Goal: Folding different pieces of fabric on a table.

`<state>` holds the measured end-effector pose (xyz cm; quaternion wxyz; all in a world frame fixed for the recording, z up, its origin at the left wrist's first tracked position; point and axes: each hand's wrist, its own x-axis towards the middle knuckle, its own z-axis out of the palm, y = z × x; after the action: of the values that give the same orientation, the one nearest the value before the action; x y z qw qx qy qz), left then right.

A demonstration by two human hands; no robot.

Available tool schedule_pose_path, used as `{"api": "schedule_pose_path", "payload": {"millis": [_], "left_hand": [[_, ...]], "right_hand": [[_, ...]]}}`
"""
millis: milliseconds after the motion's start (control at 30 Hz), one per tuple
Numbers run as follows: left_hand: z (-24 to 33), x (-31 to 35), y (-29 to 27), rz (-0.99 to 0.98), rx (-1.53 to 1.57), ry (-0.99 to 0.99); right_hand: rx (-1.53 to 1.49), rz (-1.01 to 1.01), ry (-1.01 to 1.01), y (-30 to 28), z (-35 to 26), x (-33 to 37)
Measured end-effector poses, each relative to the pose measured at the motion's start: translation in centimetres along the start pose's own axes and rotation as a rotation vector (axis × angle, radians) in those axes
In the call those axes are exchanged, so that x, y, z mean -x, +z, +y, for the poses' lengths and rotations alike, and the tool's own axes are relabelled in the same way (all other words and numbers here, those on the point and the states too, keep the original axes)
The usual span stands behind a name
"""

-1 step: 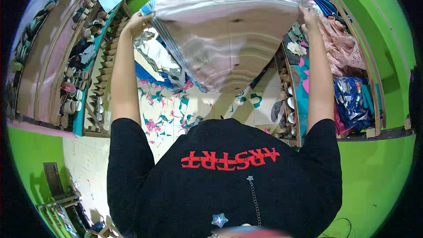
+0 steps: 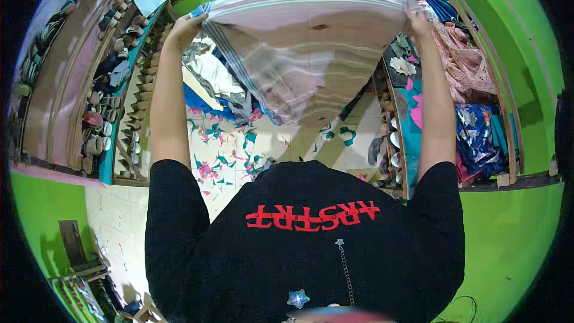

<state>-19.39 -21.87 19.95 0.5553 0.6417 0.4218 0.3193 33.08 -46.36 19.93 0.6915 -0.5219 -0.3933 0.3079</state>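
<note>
A pale pinkish-white cloth (image 2: 311,39) with thin stripes is stretched out in front of me at arm's length. My left hand (image 2: 186,29) pinches its upper left corner, where a blue striped border runs down the side. At the upper right corner, my right hand (image 2: 420,24) grips the cloth, a little blurred by motion. Between the hands the top edge is drawn nearly straight, and the lower part hangs in folds, narrowing to a point. A few small dark marks show on the fabric.
Wooden racks with many small spool-like pieces (image 2: 110,107) line the left. White and blue fabrics (image 2: 215,75) are heaped behind the cloth. Pink and green scraps (image 2: 209,170) litter the tiled floor. On the right, pink lace fabric (image 2: 460,66) and a shiny blue bundle (image 2: 478,137) lie on a shelf.
The cloth's top edge has dropped slightly, and striped lines now show along it. The hanging folds have shifted a little. Both hands keep their hold in nearly the same place.
</note>
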Motion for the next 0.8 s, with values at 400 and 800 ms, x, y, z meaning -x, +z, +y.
{"api": "schedule_pose_path", "payload": {"millis": [400,800], "left_hand": [[-0.9,-0.8,-0.1,0.096,0.334,0.031],[0.1,-2.2,-2.1,0.395,0.003,0.115]], "right_hand": [[0.256,-0.082,0.247,0.6,0.6,2.6],[-0.009,0.226,0.149,-0.9,0.6,0.8]]}}
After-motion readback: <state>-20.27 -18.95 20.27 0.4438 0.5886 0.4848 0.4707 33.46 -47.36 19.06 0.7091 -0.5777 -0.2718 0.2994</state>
